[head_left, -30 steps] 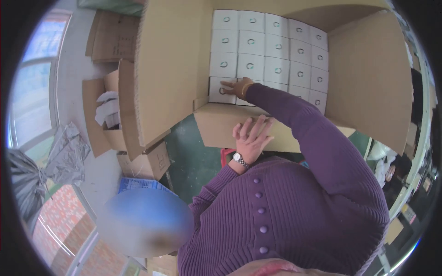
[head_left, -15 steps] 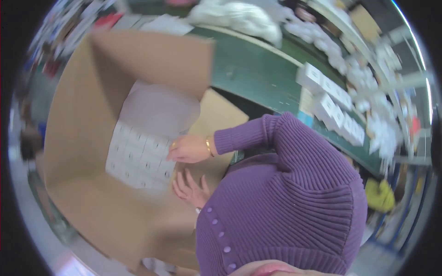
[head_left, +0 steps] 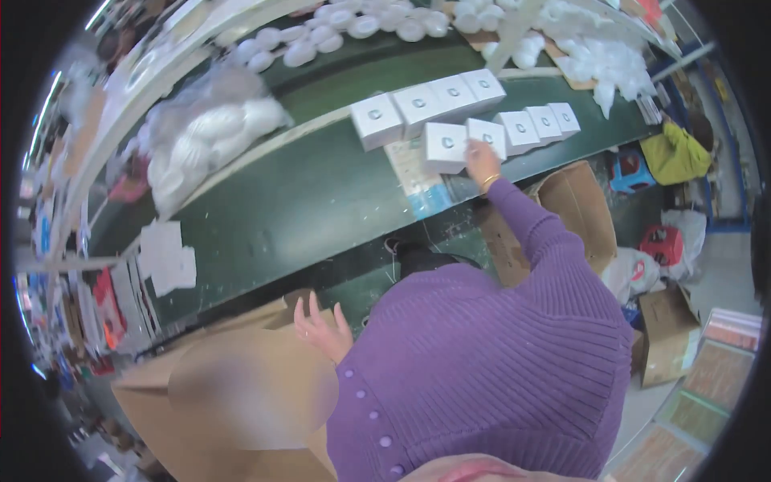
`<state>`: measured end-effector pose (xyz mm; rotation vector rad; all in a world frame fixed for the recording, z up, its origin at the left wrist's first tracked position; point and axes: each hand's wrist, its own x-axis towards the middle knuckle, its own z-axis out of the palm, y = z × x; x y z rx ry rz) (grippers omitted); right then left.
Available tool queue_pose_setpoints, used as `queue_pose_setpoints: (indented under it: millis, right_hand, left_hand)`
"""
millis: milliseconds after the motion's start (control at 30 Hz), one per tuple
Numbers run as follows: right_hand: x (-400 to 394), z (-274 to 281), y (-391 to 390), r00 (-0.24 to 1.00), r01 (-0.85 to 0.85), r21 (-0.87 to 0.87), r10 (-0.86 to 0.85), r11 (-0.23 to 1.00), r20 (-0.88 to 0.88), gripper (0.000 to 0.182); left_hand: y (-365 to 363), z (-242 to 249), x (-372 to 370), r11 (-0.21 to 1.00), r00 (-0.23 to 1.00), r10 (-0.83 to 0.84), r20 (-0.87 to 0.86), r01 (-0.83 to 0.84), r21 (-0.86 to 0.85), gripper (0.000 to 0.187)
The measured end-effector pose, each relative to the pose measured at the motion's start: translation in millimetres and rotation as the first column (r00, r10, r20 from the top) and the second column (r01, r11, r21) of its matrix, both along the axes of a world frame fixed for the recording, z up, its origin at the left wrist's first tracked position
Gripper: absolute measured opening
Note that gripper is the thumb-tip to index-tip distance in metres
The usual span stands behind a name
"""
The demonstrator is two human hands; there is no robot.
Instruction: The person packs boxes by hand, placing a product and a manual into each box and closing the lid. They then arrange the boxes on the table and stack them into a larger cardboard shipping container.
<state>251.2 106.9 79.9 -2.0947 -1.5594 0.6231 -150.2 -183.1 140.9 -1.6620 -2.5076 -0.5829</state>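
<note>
My right hand [head_left: 483, 163] reaches to the front row of small white boxes on the green workbench. Its fingers are bent round the near side of one white box [head_left: 491, 131], beside another white box [head_left: 444, 148] on its left. Each box carries a small dark round mark. Below the bench edge my left hand [head_left: 323, 328] is held up with its fingers apart and nothing in it. It is over the edge of a large open cardboard carton [head_left: 152, 394]. A blurred patch covers the carton's inside, so its contents are hidden.
The green workbench [head_left: 289, 217] bears a back row of white boxes [head_left: 419, 108], a bag of white items [head_left: 213, 140] and white papers [head_left: 167, 257]. White round pieces [head_left: 361, 24] lie along the back. Another open carton [head_left: 578, 209] stands under the bench at right.
My view has turned from the carton's inside, where white boxes lay in rows, to the bench. My right hand has left the carton for the front row of boxes. My left hand stays near the carton.
</note>
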Motion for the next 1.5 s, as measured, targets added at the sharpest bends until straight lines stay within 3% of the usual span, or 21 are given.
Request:
queue_pose_setpoints:
  millis: [133, 167, 333, 400, 500, 600, 700, 800, 900, 967, 1067, 1200, 1500]
  right_hand:
    - [136, 3, 49, 0.938, 0.343, -0.006, -0.342, 0.939, 0.053, 0.049]
    - [157, 13, 55, 0.918, 0.397, -0.130, -0.393, 0.909, 0.057, 0.051]
    - [236, 16, 74, 0.862, 0.487, -0.361, -0.373, 0.795, 0.342, 0.060]
    - [255, 12, 77, 0.840, 0.521, -0.377, -0.381, 0.766, 0.386, 0.063]
    - [273, -4, 80, 0.828, 0.558, -0.341, -0.483, 0.756, 0.284, 0.074]
    - [278, -13, 76, 0.836, 0.531, -0.295, -0.434, 0.795, 0.337, 0.088]
    - [277, -15, 63, 0.862, 0.491, -0.246, -0.423, 0.836, 0.280, 0.093]
    - [266, 5, 46, 0.914, 0.388, -0.321, -0.315, 0.864, 0.256, 0.087]
    - [265, 28, 44, 0.929, 0.179, -0.343, -0.043, 0.922, 0.368, 0.087]
    - [263, 35, 54, 0.869, -0.056, -0.399, 0.241, 0.915, 0.431, 0.111]
    - [244, 56, 75, 0.769, -0.206, -0.566, 0.490, 0.799, 0.412, 0.136]
    - [256, 32, 99, 0.709, -0.261, -0.614, 0.580, 0.745, 0.402, 0.155]
    - [229, 30, 91, 0.564, -0.402, -0.583, 0.693, 0.706, 0.450, 0.141]
  left_hand:
    - [111, -7, 38, 0.941, 0.939, -0.335, 0.080, 0.337, -0.007, 0.042]
    - [136, -10, 48, 0.876, 0.877, -0.458, 0.145, 0.473, -0.091, 0.046]
    - [235, -9, 116, 0.566, 0.608, -0.766, 0.206, 0.791, -0.232, 0.065]
    - [266, -8, 145, 0.455, 0.516, -0.836, 0.186, 0.842, -0.291, 0.074]
    - [306, -5, 185, 0.337, 0.412, -0.900, 0.143, 0.865, -0.373, 0.094]
    - [338, 6, 220, 0.269, 0.390, -0.905, 0.169, 0.833, -0.484, 0.105]
    - [358, 0, 244, 0.240, 0.367, -0.916, 0.164, 0.827, -0.509, 0.116]
    - [370, -4, 260, 0.204, 0.345, -0.929, 0.136, 0.782, -0.589, 0.126]
    - [375, -11, 269, 0.163, 0.308, -0.942, 0.136, 0.770, -0.617, 0.132]
    - [376, -10, 276, 0.135, 0.293, -0.947, 0.134, 0.738, -0.661, 0.133]
    - [378, -24, 279, 0.118, 0.286, -0.947, 0.149, 0.738, -0.664, 0.132]
    - [384, -25, 294, 0.127, 0.277, -0.953, 0.123, 0.733, -0.669, 0.126]
    - [373, -48, 264, 0.191, 0.306, -0.943, 0.132, 0.820, -0.540, 0.111]
